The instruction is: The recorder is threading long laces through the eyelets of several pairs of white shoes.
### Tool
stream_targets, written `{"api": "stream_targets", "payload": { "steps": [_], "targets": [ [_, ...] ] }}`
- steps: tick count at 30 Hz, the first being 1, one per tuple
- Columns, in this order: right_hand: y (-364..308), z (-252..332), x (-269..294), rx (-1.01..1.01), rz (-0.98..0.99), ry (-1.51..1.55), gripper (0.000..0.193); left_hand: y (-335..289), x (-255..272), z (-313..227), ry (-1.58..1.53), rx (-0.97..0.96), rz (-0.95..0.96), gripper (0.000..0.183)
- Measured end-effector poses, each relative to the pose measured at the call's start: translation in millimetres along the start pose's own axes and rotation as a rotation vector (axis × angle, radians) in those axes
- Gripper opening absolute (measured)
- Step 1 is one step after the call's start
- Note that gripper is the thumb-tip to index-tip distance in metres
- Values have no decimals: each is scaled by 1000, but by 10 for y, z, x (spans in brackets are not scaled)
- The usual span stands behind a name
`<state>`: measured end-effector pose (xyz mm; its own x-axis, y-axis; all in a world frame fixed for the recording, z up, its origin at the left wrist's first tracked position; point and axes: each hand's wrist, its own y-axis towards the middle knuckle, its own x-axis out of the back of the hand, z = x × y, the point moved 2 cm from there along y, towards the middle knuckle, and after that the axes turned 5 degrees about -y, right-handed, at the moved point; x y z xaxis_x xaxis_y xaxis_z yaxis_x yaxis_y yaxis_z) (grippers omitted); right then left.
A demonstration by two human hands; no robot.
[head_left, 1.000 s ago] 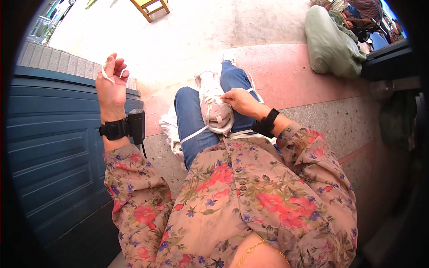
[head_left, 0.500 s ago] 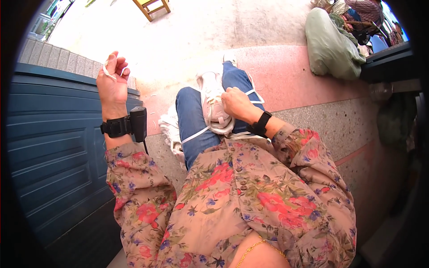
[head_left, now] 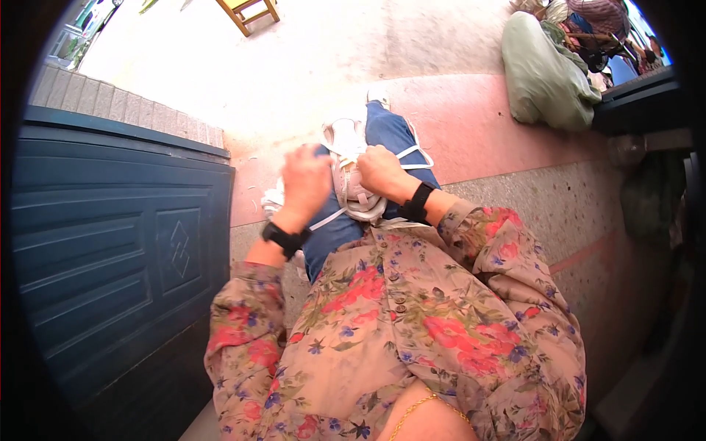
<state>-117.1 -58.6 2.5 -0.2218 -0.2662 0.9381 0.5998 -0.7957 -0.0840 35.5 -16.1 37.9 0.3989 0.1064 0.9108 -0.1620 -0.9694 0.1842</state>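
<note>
Nearest, below the shoe, is the wearer's floral shirt (head_left: 382, 309). The pale pink-and-white shoe (head_left: 358, 200) lies between jean-clad legs (head_left: 386, 128). At its right side, the right hand's (head_left: 384, 173) fingers curl closed by the lace (head_left: 346, 162); any grip is hidden. The left hand (head_left: 305, 180), lately raised well left of the shoe, is now just beside it, blurred, fingers unreadable; the lacing now appears two-handed. Beyond the shoe, rightward, stands a green sack (head_left: 544, 73).

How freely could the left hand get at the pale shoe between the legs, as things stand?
Probably quite freely: the left hand, though blurred, is close beside the pale shoe, with nothing visible between them. The right hand covers only part of the shoe's right side.
</note>
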Motion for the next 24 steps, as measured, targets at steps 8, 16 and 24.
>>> {"api": "stream_targets", "payload": {
  "steps": [8, 16, 24],
  "targets": [
    [20, -93, -89, 27, 9, 307, 11, -233, -337, -291, 342, 40, 171, 18],
    [57, -30, -178, 97, -146, 376, 18, -298, -502, -188, 157, 159, 57, 27],
    [60, -62, -114, -114, 97, 652, 19, -250, -439, -148, -89, 185, -58, 12]
  ]
}}
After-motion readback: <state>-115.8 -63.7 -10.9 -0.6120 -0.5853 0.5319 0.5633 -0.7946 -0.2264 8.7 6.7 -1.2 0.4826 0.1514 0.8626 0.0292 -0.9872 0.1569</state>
